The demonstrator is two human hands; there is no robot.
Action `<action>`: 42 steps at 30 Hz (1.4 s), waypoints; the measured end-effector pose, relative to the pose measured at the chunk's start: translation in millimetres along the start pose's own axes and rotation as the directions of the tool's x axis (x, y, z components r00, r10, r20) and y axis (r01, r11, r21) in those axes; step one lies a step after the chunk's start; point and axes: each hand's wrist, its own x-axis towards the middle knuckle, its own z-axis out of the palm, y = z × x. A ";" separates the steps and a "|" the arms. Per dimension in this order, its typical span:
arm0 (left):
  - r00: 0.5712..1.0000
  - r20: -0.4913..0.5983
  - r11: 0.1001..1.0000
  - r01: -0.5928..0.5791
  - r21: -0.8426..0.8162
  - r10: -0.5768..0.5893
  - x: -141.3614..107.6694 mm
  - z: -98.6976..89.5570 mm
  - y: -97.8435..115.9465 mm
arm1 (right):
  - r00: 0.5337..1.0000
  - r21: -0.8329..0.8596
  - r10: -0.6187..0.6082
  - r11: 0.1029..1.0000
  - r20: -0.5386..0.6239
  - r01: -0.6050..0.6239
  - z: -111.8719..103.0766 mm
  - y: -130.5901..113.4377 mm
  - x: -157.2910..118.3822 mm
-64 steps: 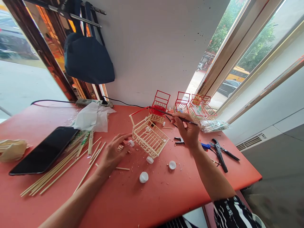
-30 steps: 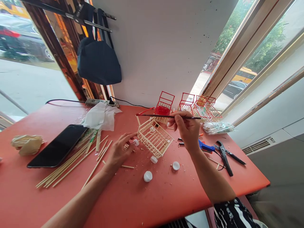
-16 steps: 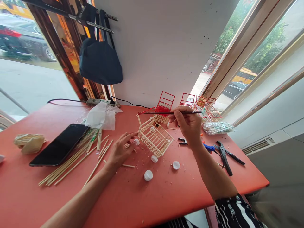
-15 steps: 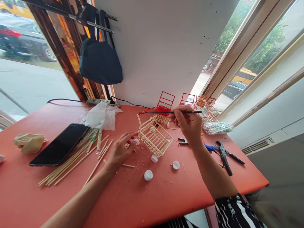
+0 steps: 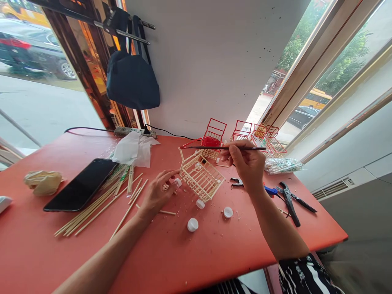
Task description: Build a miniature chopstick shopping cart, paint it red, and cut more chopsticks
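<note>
My right hand point(image 5: 247, 165) pinches a thin dark paintbrush point(image 5: 214, 148), held nearly level and pointing left. Its tip lies at the red-painted handle bar of a small cart point(image 5: 203, 175) built from pale wooden sticks. The rest of this cart is unpainted, with white bottle caps as wheels. At the cart's left side, my left hand point(image 5: 157, 190) has its fingers on the frame beside a cap wheel point(image 5: 177, 182), steadying it. Behind the brush shows a red paint container point(image 5: 211, 141), partly hidden, next to a stick cart with a red upper frame point(image 5: 216, 126).
Loose white caps point(image 5: 192, 224) lie in front of the cart. Wooden sticks point(image 5: 94, 204), a black tablet point(image 5: 81, 185) and crumpled tissue point(image 5: 134, 149) are at left. Black-handled pliers point(image 5: 289, 204) and a plastic-wrapped bundle point(image 5: 283, 165) lie at right. More red-framed carts point(image 5: 241, 130) stand behind.
My right hand and the brush have slid slightly to the right along the handle bar. My left hand stays at the cart. The whole view has shifted a little.
</note>
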 end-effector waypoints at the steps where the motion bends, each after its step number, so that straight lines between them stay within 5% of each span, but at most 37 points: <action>1: 1.000 -0.001 1.000 -0.001 0.000 0.001 0.1 0.2 -0.5 | 1.000 -0.012 -0.010 1.000 -0.008 0.009 -0.3 -0.7 -3.2; 13: 1.000 -0.006 1.000 -0.011 0.026 0.011 0.2 0.4 0.3 | 0.988 -0.009 -0.151 0.988 -0.010 0.151 8.1 4.6 -18.7; 33: 1.000 -0.004 0.999 -0.029 0.028 0.029 0.9 0.8 -2.9 | 0.984 -0.179 -0.160 0.969 0.081 0.172 -1.7 -1.4 -25.5; 42: 1.000 0.000 1.000 -0.013 0.029 0.013 0.6 0.0 0.3 | 0.994 -0.105 -0.103 0.989 0.046 0.107 5.1 -5.9 -9.3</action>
